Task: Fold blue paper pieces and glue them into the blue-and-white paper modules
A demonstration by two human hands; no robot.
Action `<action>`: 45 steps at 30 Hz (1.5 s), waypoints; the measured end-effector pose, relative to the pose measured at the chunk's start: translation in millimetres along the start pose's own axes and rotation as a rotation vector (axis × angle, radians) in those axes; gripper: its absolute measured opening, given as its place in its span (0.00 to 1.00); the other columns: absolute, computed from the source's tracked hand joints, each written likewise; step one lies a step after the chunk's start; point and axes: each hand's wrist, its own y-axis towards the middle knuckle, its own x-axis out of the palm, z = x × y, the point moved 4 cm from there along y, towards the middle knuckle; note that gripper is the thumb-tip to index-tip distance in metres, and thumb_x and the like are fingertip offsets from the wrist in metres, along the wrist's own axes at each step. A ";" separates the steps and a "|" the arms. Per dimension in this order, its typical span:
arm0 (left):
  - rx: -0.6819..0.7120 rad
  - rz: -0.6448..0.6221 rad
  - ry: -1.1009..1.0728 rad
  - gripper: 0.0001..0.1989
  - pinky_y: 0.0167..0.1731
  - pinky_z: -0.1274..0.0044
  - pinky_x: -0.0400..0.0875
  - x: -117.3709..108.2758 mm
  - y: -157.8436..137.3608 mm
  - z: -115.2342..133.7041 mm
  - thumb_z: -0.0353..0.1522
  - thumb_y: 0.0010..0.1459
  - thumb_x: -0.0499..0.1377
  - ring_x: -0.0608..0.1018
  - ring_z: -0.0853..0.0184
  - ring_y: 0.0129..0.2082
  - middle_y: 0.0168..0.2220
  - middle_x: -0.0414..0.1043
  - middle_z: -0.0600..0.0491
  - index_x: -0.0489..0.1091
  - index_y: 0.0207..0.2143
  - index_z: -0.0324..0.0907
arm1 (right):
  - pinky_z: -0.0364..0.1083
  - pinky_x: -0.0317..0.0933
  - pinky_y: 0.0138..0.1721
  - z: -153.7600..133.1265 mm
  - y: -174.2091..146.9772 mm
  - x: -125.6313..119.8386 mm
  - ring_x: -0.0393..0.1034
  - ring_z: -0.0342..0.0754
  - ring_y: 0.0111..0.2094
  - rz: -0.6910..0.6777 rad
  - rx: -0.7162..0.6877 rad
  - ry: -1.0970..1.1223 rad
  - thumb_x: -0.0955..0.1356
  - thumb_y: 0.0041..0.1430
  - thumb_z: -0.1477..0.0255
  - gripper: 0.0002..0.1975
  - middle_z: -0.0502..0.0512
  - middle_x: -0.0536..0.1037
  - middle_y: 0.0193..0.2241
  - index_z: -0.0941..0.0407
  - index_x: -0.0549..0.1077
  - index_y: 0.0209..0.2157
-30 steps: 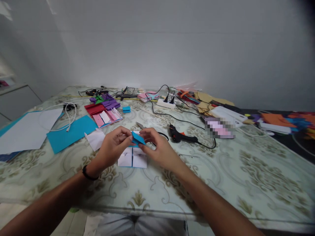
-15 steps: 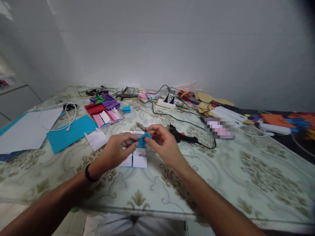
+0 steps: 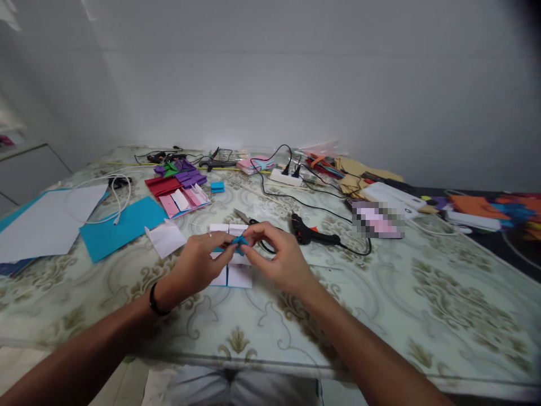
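Note:
Between my two hands is a small folded piece of blue paper (image 3: 240, 241). My left hand (image 3: 202, 256) pinches its left side with thumb and fingers. My right hand (image 3: 276, 254) is closed on its right side, thumb and forefinger pressed to the paper. Beneath them lies a white folded paper piece with blue edges (image 3: 239, 276), its upper part half covered by my fingers. A pair of scissors (image 3: 245, 217) rests just behind my right hand, blades pointing up and left, with the handles partly hidden.
A black glue gun (image 3: 315, 234) lies right of my hands, its cord running to a white power strip (image 3: 285, 178). A phone (image 3: 376, 219) is farther right. Blue sheets (image 3: 122, 228), a white sheet (image 3: 51, 223) and pink folded papers (image 3: 185, 200) spread to the left.
The blue paper has been folded smaller and brought slightly lower between my fingers. My right hand has shifted a little left, and more of the scissors shows.

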 end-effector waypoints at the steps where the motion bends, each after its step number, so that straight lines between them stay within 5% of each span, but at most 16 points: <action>1: 0.001 0.008 -0.005 0.04 0.31 0.79 0.74 -0.7 0.2 0.7 0.26 0.63 0.62 0.84 0.67 0.29 0.31 0.83 0.54 0.77 0.38 0.41 | 0.46 0.68 0.39 0.3 0.4 -0.4 0.75 0.46 0.34 0.001 0.005 0.001 0.72 0.62 0.72 0.05 0.52 0.80 0.35 0.53 0.75 0.40; 28: 0.134 -0.127 0.060 0.06 0.36 0.74 0.75 5.0 -6.1 11.9 0.29 0.66 0.57 0.84 0.63 0.35 0.36 0.83 0.49 0.74 0.41 0.41 | 0.47 0.63 0.35 -2.4 -0.4 5.6 0.67 0.47 0.32 -0.007 -0.109 -0.120 0.67 0.56 0.79 0.06 0.49 0.72 0.29 0.53 0.68 0.30; 45: 0.197 -0.116 0.193 0.08 0.28 0.76 0.66 3.6 -5.4 14.4 0.27 0.63 0.55 0.77 0.67 0.25 0.26 0.76 0.53 0.69 0.30 0.42 | 0.46 0.63 0.34 -0.6 -0.9 10.2 0.66 0.46 0.30 -0.050 -0.094 -0.119 0.67 0.55 0.79 0.06 0.48 0.71 0.28 0.53 0.68 0.30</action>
